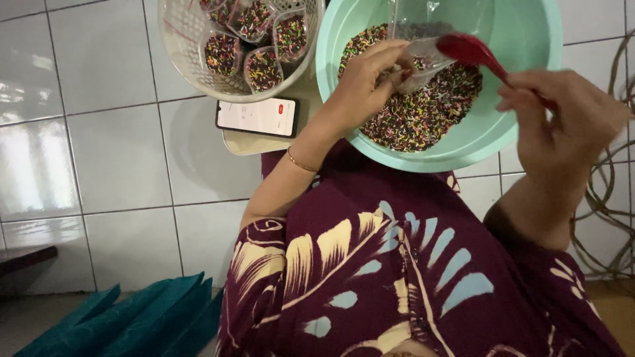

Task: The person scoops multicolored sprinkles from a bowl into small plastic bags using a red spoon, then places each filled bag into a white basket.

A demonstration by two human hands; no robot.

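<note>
Left hand [370, 79] pinches bag [423, 56] open over bowl [529, 39] | right hand [562, 119] grips spoon [473, 51], bowl-end at bag mouth, handle toward right

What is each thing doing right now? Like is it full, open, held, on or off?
Mint bowl: partly filled with coloured sprinkles.
Clear bag: open, held by the left hand.
Red spoon: held by the right hand, bowl end at the bag's mouth.
White basket: holds filled sprinkle bags.
Phone: screen on, lying flat.
Teal cloth: folded on the floor.
</note>
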